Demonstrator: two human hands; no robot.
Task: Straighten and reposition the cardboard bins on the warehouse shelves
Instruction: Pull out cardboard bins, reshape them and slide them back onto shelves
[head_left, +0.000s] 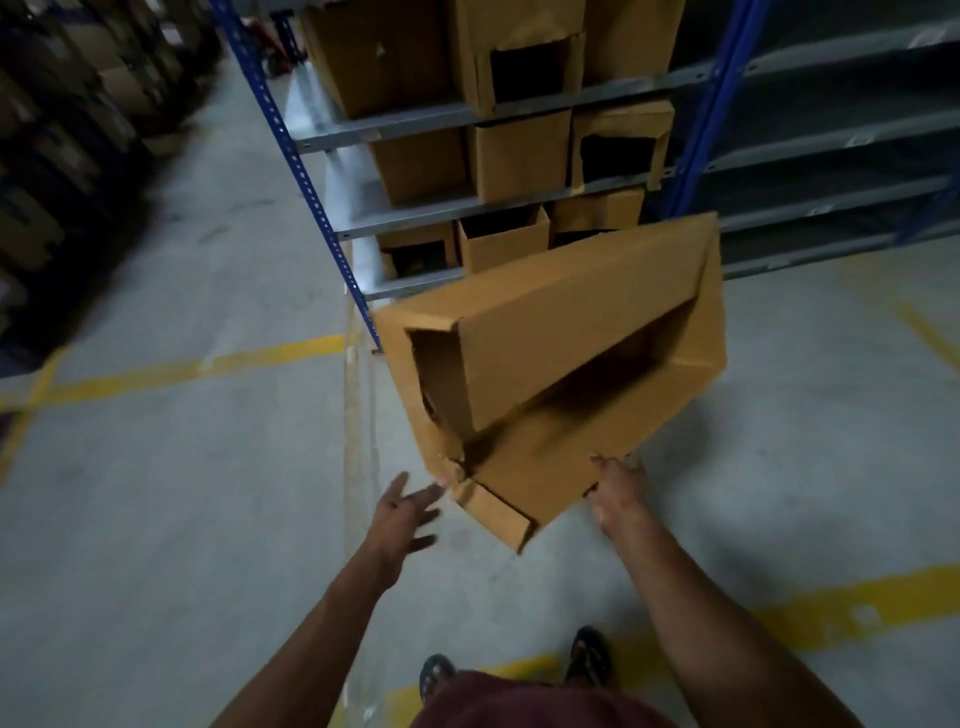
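- Standing to the left of the cardboard bin (556, 364): blue upright (291, 150) of the shelf rack (395, 122), its foot just beside the bin's left end; judged risk, the bin's corner is catching on it as the bin is swung toward a shelf.
- Reaching at the bin's lower left corner: left hand (408, 512), fingers spread and straight, fingertips only touching the torn flap, gripping nothing; judged risk, that end is going unsupported and the flap is tearing further.
- Hanging in front of the rack, off any shelf and above the floor: cardboard bin, tilted, open side facing up; judged risk, it is twisting and dropping.
- Gripping the bin's lower right edge: right hand (618, 488), fingers curled onto the cardboard, carrying most of the load alone; judged risk, the thin wall is buckling or slipping out.
- Sitting behind the bin: shelved bins (519, 161), some skewed; judged risk, they are getting knocked on insertion.
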